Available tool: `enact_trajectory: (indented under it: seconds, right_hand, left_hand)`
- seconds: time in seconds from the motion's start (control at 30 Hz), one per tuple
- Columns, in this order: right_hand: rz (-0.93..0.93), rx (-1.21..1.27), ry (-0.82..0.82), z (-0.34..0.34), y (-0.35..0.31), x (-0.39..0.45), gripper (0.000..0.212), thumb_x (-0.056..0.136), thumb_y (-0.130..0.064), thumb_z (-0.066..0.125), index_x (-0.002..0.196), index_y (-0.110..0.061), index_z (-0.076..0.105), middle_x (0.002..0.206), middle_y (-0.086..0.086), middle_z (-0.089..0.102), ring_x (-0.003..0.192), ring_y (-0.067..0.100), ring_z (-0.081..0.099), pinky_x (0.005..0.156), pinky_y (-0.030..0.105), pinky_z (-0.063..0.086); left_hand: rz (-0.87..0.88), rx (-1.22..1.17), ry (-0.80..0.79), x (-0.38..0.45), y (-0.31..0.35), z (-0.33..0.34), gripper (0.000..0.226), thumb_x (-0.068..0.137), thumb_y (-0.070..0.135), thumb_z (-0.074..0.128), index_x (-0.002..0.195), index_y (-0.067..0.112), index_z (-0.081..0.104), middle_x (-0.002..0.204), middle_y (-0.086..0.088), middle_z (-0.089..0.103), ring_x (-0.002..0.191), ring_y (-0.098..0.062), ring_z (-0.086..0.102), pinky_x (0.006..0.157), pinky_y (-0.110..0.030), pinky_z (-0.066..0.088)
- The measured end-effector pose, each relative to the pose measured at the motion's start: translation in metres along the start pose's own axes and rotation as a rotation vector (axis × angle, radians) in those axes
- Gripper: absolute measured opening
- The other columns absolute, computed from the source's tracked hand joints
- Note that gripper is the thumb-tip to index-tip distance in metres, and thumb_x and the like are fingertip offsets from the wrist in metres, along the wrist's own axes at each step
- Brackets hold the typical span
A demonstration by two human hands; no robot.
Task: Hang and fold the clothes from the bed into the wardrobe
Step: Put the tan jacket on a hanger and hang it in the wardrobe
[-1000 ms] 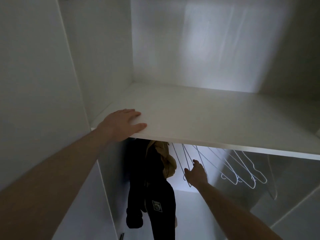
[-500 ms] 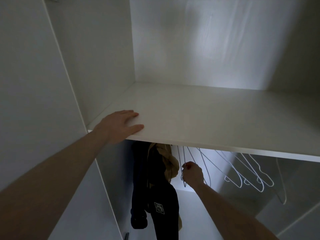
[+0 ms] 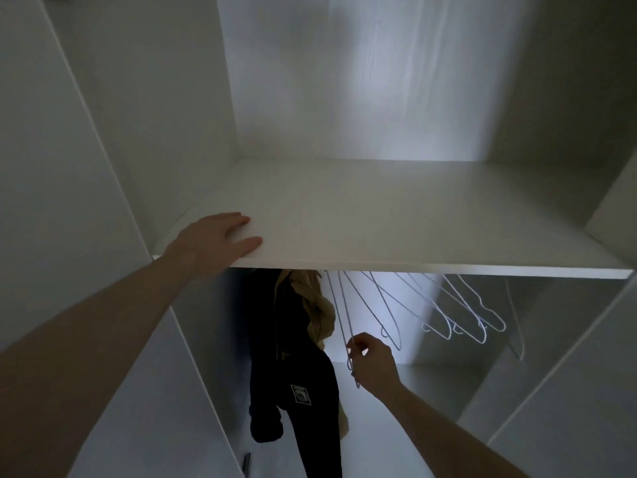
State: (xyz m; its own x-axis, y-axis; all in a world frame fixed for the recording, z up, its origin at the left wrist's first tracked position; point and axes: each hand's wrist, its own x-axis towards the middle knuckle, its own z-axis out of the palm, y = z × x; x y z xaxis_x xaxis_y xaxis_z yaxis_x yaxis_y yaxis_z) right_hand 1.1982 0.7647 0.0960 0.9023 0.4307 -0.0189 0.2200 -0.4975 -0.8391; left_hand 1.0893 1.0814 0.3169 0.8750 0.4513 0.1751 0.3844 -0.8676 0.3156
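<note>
Your left hand (image 3: pixel 215 244) lies flat, fingers straight, on the front edge of the white wardrobe shelf (image 3: pixel 379 215), while your right hand (image 3: pixel 370 363) pinches the nearest thin white wire hanger (image 3: pixel 344 319) below it. A dark garment (image 3: pixel 303 381) and a tan one (image 3: pixel 319 305) already hang at the left. Several empty hangers (image 3: pixel 462 315) wait to the right, and the bed is out of view, so you cannot tell how much clothing remains.

Count of items on view, by kind.

Hands: two, a left hand (image 3: pixel 215 241) and a right hand (image 3: pixel 372 363).

Shelves: one white shelf (image 3: pixel 396 215).

Hanging garments: two told apart, one dark garment (image 3: pixel 300 367) and one tan garment (image 3: pixel 319 305); whether the dark mass is more than one piece cannot be told.

Wire hangers (image 3: pixel 458 315): at least five bare ones; overlapping wires prevent an exact count.
</note>
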Motion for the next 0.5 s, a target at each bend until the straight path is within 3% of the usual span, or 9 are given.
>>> enact_trajectory:
  seconds: [0.07, 0.2, 0.3, 0.4, 0.5]
  right_hand:
    - [-0.006, -0.051, -0.008, -0.007, 0.002, -0.024, 0.015, 0.102, -0.019, 0.059, 0.093, -0.022, 0.071, 0.079, -0.011, 0.069, 0.059, 0.009, 0.067, 0.062, 0.022, 0.059]
    - [0.012, -0.141, 0.004, -0.021, 0.005, -0.078, 0.02, 0.101, -0.024, 0.059, 0.084, -0.032, 0.068, 0.07, -0.014, 0.065, 0.055, -0.001, 0.061, 0.056, 0.005, 0.039]
    - [0.041, -0.172, 0.072, -0.031, 0.007, -0.125, 0.025, 0.098, -0.024, 0.062, 0.075, -0.035, 0.065, 0.068, -0.019, 0.065, 0.06, -0.003, 0.059, 0.06, 0.008, 0.04]
    - [0.094, -0.161, 0.132, -0.041, 0.004, -0.178, 0.025, 0.099, -0.026, 0.062, 0.075, -0.034, 0.066, 0.07, -0.024, 0.065, 0.058, 0.001, 0.059, 0.061, 0.017, 0.043]
    - [0.162, -0.13, 0.204, -0.054, -0.007, -0.236, 0.025, 0.1, -0.024, 0.058, 0.079, -0.033, 0.069, 0.071, -0.021, 0.067, 0.06, 0.004, 0.063, 0.056, 0.02, 0.045]
  left_hand:
    - [0.016, -0.014, 0.01, -0.002, 0.0, 0.0, 0.097, 0.072, 0.089, 0.038, 0.15, 0.033, 0.049, 0.161, 0.011, 0.04, 0.148, -0.017, 0.037, 0.124, -0.039, 0.025]
    - [0.026, -0.08, 0.051, -0.005, 0.001, 0.002, 0.076, 0.085, 0.074, 0.055, 0.147, 0.03, 0.054, 0.158, 0.007, 0.045, 0.145, -0.02, 0.041, 0.123, -0.04, 0.028]
    - [0.046, -0.05, 0.114, -0.018, 0.008, -0.001, 0.063, 0.088, 0.066, 0.054, 0.137, 0.028, 0.062, 0.146, 0.001, 0.058, 0.134, -0.028, 0.052, 0.113, -0.044, 0.041]
    - [0.144, -0.093, 0.332, -0.041, 0.022, 0.004, 0.037, 0.097, 0.044, 0.052, 0.114, 0.02, 0.074, 0.118, -0.009, 0.073, 0.107, -0.036, 0.066, 0.093, -0.043, 0.052]
    - [0.317, -0.257, 0.489, -0.069, 0.044, 0.028, 0.024, 0.093, 0.026, 0.054, 0.1, 0.017, 0.076, 0.11, -0.004, 0.076, 0.099, -0.032, 0.068, 0.098, -0.045, 0.049]
